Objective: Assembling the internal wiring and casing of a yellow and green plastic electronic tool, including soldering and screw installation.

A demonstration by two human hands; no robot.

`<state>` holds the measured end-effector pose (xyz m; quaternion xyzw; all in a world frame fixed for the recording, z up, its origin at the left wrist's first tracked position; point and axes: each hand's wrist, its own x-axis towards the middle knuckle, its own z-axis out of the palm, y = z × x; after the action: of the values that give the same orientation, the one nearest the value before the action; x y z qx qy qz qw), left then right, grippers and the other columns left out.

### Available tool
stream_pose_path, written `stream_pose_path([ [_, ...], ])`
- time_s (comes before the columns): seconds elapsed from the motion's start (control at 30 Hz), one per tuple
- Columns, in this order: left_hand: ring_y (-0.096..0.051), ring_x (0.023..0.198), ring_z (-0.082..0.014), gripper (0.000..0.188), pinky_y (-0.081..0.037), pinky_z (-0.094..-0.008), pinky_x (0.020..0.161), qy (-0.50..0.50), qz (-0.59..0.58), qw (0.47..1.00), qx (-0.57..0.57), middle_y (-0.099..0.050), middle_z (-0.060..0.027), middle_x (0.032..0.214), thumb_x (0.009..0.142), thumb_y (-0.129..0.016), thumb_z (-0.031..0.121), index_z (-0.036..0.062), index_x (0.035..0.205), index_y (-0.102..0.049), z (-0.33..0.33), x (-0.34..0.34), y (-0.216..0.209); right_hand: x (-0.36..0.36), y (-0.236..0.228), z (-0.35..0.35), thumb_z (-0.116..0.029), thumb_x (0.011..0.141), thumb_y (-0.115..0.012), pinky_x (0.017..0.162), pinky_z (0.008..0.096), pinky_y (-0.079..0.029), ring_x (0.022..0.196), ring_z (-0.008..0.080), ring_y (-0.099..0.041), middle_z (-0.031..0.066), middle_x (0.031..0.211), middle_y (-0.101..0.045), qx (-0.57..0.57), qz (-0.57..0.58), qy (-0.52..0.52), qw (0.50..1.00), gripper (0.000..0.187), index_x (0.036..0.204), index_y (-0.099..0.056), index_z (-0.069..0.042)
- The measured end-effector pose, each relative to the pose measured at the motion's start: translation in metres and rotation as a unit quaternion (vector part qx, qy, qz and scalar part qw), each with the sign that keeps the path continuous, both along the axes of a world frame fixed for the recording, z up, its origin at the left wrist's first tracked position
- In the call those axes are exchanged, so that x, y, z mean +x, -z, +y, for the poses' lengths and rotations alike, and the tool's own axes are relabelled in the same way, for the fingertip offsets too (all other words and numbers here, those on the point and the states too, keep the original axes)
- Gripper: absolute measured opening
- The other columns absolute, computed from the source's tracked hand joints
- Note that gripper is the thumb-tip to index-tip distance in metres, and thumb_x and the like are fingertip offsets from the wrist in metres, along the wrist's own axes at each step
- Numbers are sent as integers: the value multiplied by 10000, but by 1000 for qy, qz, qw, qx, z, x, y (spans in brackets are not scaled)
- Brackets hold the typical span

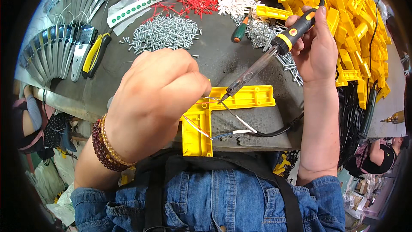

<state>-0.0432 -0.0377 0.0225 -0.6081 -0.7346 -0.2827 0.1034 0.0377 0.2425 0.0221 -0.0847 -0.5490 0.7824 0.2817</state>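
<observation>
A: What materials occupy the centre?

B: A yellow casing point(253, 97) of plastic, angular in outline, with raised ribs and round posts, lies on the dark desk point(219, 51). Thin wires point(246, 125) with white sleeves cross it; a smooth black cable point(274, 133) curves off to the right.

A: And the tool?

B: A soldering iron point(285, 42), from centre to upper right: black handle with yellow bands, clear tubular shaft, slender tip slanting toward the lower left over the casing. Whether the tip touches a wire cannot be told.

A: How are the hands posed?

B: The right hand point(318, 56) is raised at upper right, palm inward, forearm nearly vertical; its fingers close round the handle. The left hand point(159, 86), left of centre, shows its back, fingers curled under; the tips are hidden, so their grip cannot be told.

A: What lies beyond?

B: Shiny metal screws point(165, 33) heaped above the left hand, pliers point(91, 56) with yellow-and-black handles at upper left, and a jumble of ribbed yellow parts point(352, 25) at upper right.
</observation>
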Motion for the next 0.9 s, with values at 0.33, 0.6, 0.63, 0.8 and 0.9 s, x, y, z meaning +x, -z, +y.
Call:
stream_pose_path([
  [0.33, -560, 794, -294, 132, -421, -380, 713, 5, -2, 1000, -11, -578, -78, 842, 689, -672, 13, 76, 797, -628, 3, 1, 1, 0, 0, -1, -408, 1059, -408, 435, 255, -409, 496, 126, -519, 168, 797, -687, -5, 7, 11, 1000, 346, 1075, -509, -78],
  [0.6, -570, 806, -294, 144, -429, -382, 728, 24, -33, 999, -16, -583, -78, 848, 689, -694, 13, 73, 807, -636, 4, 1, 4, 1, 0, -1, -414, 1057, -412, 447, 247, -411, 506, 123, -517, 166, 800, -687, -7, 11, 0, 1000, 357, 1074, -521, -75],
  [0.63, -570, 806, -294, 144, -429, -382, 728, 23, -33, 999, -16, -583, -78, 848, 689, -694, 13, 73, 807, -636, 4, 1, 4, 1, 0, -2, -414, 1057, -412, 447, 247, -411, 506, 123, -517, 166, 800, -687, -7, 11, -1, 1000, 357, 1074, -521, -75],
  [0.8, -573, 826, -307, 153, -441, -388, 736, 26, -40, 999, -17, -585, -85, 862, 697, -697, 7, 66, 825, -637, 4, 0, 5, 1, 0, -2, -415, 1056, -414, 457, 242, -417, 517, 120, -521, 164, 804, -688, -11, 16, -7, 1000, 359, 1074, -525, -74],
  [0.9, -576, 834, -314, 157, -448, -392, 738, 29, -44, 999, -13, -588, -90, 869, 697, -691, -5, 61, 828, -637, 5, 0, 5, 1, 1, -2, -413, 1056, -417, 465, 238, -421, 526, 119, -523, 164, 809, -687, -13, 20, -7, 1000, 357, 1078, -525, -72],
])
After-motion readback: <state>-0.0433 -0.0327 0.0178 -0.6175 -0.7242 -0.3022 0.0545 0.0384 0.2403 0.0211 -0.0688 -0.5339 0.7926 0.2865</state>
